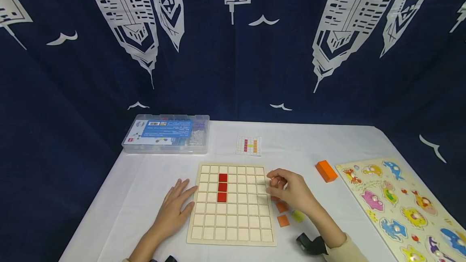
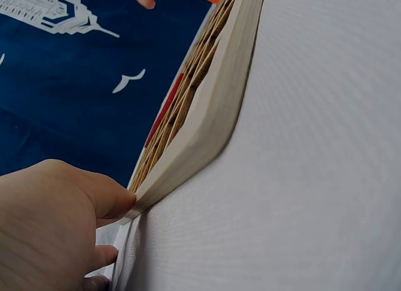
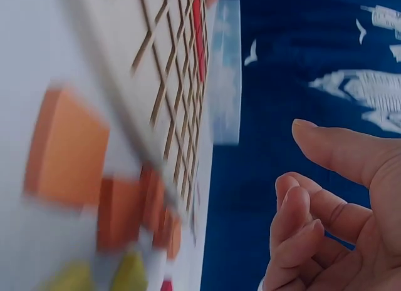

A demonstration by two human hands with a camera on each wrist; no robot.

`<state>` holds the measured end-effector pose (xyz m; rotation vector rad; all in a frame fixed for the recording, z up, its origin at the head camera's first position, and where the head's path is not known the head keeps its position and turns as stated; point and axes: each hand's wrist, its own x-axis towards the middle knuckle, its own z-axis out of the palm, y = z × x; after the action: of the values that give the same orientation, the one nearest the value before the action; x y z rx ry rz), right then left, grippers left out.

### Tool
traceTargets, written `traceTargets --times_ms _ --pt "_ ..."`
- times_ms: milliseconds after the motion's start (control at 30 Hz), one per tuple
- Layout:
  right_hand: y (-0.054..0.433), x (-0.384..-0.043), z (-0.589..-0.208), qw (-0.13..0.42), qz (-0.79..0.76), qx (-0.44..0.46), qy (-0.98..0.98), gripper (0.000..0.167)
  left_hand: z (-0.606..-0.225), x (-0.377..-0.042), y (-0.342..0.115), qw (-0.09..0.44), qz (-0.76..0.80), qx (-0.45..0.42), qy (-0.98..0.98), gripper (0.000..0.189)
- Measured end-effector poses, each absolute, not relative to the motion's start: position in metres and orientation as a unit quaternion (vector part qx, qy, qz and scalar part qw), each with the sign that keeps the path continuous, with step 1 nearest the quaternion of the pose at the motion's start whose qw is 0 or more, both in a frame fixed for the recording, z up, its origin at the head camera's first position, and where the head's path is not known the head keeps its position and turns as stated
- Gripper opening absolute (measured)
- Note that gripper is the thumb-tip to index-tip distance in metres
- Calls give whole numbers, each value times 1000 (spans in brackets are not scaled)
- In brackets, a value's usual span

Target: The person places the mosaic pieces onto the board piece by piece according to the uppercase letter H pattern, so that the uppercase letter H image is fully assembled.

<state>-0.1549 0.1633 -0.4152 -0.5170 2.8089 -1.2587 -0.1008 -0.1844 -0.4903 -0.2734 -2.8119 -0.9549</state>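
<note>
A wooden grid board (image 1: 242, 221) lies flat on the white table, with a short column of red tiles (image 1: 222, 187) set in its left half. My left hand (image 1: 172, 211) rests at the board's left edge, fingers spread; in the left wrist view its fingertips (image 2: 119, 202) touch the wooden rim. Over the right edge hovers my right hand (image 1: 293, 189), its thumb apart from loosely bent fingers. Nothing shows between them in the right wrist view. Below that hand, orange tiles (image 1: 283, 221) lie beside the board, near a yellow piece (image 1: 297, 216).
Behind the board lies a small pattern card (image 1: 249, 146) printed with a coloured grid. A clear plastic case (image 1: 198, 148) sits at the back left. To the right are an orange block (image 1: 326, 171) and a large animal puzzle board (image 1: 398, 206). A dark patterned curtain (image 1: 233, 84) hangs behind the table.
</note>
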Motion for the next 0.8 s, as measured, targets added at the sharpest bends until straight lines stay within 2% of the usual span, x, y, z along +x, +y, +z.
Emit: traceTargets --times_ms 367,800 --pt "214 -156 -421 -28 -366 -92 926 32 -490 -100 -184 76 -322 -87 -940 44" --pt "236 -154 -433 -35 -359 -63 930 32 -489 -101 -184 69 -319 -87 -941 44"
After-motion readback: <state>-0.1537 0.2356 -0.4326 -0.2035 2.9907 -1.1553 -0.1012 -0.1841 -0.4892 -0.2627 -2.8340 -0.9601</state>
